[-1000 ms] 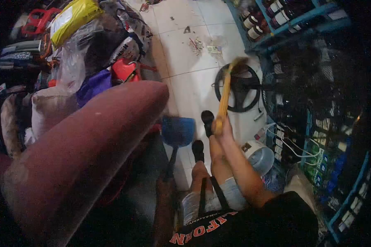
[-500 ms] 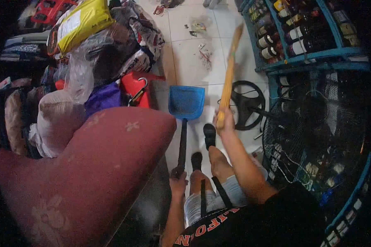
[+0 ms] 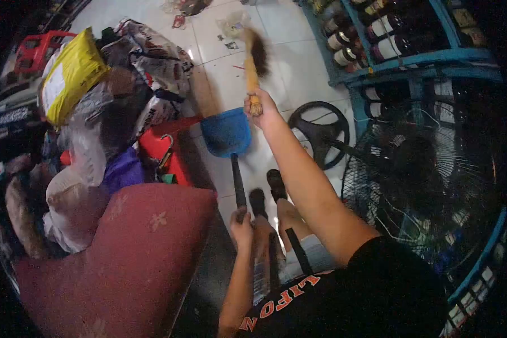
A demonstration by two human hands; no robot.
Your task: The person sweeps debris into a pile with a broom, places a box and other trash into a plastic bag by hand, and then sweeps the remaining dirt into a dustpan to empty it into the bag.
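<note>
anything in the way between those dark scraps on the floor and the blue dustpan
Nothing visible blocks it: only floor and a few small red bits lie between the dark scraps and the blue dustpan. The broom and right hand are just to the right of that path.

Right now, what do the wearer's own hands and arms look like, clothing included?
The left hand and right hand are ungloved, both forearms bare, with no watch or bracelet visible. A short black sleeve covers the upper right arm, part of a black shirt with orange lettering. The left upper arm is hidden.
</note>
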